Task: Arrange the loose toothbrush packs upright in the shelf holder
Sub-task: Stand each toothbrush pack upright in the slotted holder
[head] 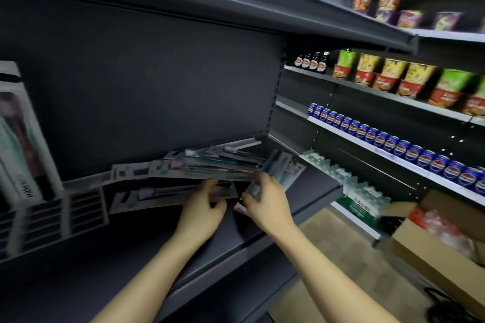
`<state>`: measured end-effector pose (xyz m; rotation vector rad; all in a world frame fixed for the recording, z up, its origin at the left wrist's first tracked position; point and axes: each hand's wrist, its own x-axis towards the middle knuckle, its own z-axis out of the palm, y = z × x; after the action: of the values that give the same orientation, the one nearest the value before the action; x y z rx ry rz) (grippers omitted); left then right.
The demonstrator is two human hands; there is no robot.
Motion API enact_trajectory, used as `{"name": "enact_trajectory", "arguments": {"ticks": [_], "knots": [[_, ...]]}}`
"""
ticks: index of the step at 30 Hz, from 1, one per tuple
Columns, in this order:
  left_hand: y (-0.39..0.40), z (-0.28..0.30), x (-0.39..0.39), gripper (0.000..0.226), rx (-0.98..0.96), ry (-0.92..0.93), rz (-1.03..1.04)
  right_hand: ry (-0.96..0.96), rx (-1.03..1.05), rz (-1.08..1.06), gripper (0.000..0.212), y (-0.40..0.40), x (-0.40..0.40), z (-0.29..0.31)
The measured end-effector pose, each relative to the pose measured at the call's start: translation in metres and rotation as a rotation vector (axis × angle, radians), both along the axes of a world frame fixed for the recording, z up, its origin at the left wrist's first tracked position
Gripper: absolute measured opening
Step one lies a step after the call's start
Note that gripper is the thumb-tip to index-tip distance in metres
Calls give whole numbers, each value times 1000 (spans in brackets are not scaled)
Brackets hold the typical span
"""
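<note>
Left hand (202, 207) curls its fingers onto the flat grey-carded toothbrush packs (210, 165), heaped loose and lying down on the dark metal shelf (131, 252). Right hand (265, 199) pinches one pack end, probably to peel it off the heap. Slotted grey plastic holder (52, 220) sits well to the left, some packs upright in it. Image blurred; finer grip detail unclear.

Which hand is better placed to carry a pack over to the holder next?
Probably the left hand: it lies on the loose packs, nearer the holder; the right hand is farther away.
</note>
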<state>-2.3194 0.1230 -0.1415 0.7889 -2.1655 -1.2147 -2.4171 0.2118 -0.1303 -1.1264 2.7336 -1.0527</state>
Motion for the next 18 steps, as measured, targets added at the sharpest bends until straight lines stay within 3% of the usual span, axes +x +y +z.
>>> {"name": "enact_trajectory", "arguments": {"ticks": [5, 11, 18], "knots": [[15, -3, -35, 52, -39, -123, -15, -5, 51, -72, 38, 15, -18, -9], [19, -7, -56, 42, -168, -405, 40, -76, 66, -71, 42, 19, -29, -14], [19, -6, -65, 41, -122, -427, 44, -157, 8, -67, 47, 18, -32, -13]]}}
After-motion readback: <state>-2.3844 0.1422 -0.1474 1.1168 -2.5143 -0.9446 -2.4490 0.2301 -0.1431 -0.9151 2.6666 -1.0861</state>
